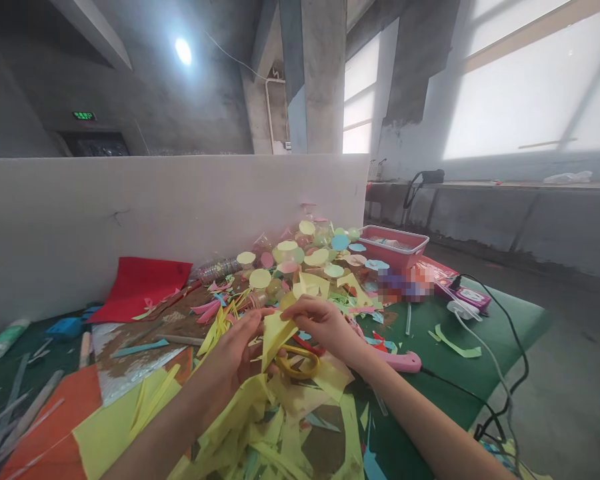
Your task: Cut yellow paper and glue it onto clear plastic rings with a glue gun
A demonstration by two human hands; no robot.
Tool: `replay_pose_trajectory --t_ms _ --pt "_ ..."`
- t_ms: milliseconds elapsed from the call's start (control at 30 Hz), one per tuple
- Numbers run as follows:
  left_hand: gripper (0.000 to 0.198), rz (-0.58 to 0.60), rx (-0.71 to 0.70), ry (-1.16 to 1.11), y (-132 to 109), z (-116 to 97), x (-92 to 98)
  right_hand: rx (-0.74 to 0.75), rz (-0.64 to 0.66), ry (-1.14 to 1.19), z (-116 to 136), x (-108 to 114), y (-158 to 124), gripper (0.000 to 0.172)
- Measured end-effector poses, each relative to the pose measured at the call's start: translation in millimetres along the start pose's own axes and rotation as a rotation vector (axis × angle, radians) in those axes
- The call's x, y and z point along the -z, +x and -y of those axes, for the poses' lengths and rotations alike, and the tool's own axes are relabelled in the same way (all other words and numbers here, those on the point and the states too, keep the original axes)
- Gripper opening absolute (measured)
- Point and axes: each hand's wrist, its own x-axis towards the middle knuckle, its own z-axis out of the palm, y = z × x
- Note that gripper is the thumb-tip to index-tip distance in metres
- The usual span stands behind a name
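My left hand (235,350) and my right hand (325,323) meet over the table and both pinch a folded piece of yellow paper (275,333). The left fingers grip its left edge, the right fingers close on its upper right corner. Just below the paper lie scissors with yellow handles (297,363) and a red-handled pair (310,347). Yellow paper scraps (270,427) are heaped under my forearms.
Coloured paper circles (300,257) pile up behind the hands, near a pink tray (395,243). A red sheet (140,283) leans on the white partition (130,220). A pink glue gun (400,361) and cables (500,373) lie right; orange paper (55,420) and sticks lie left.
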Motion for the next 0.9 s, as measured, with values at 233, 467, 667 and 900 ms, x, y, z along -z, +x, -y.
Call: replay_pose_trajectory --t_ms 233,467,667,900 --pt "0.053 -0.034 -0.035 0.198 7.2 14.0 2.1 0.107 0.075 -0.162 8.8 2.2 -5.4 0.026" --pt "0.044 -0.066 -0.049 0.418 16.1 10.7 9.2 -0.233 0.069 -0.056 11.5 -3.5 -8.5 0.027" --pt "0.039 -0.031 0.006 0.460 23.4 16.7 17.9 -0.541 0.111 0.008 -0.4 -16.1 -8.6 0.035" --pt "0.038 -0.025 0.130 0.401 28.7 22.1 28.6 -0.595 0.103 -0.044 1.8 -16.6 -8.5 0.025"
